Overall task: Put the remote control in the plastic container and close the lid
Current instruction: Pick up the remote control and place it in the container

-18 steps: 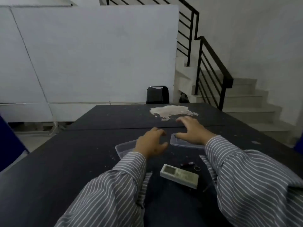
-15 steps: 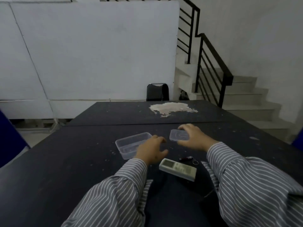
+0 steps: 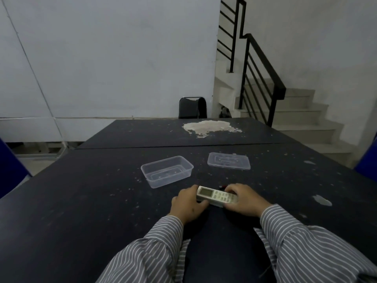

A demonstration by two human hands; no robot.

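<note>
My left hand (image 3: 188, 203) and right hand (image 3: 243, 200) grasp the remote control (image 3: 216, 196) by its ends. Its long axis runs between them; the open plastic container (image 3: 167, 171) sits just beyond, leftward.

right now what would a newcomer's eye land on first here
Both hands, left hand and right hand, grip the ends of a white remote control lying on the dark table. Just beyond sit an open clear plastic container and, to its right, its lid lying apart. Farther back, a pale worn patch mars the tabletop.
</note>
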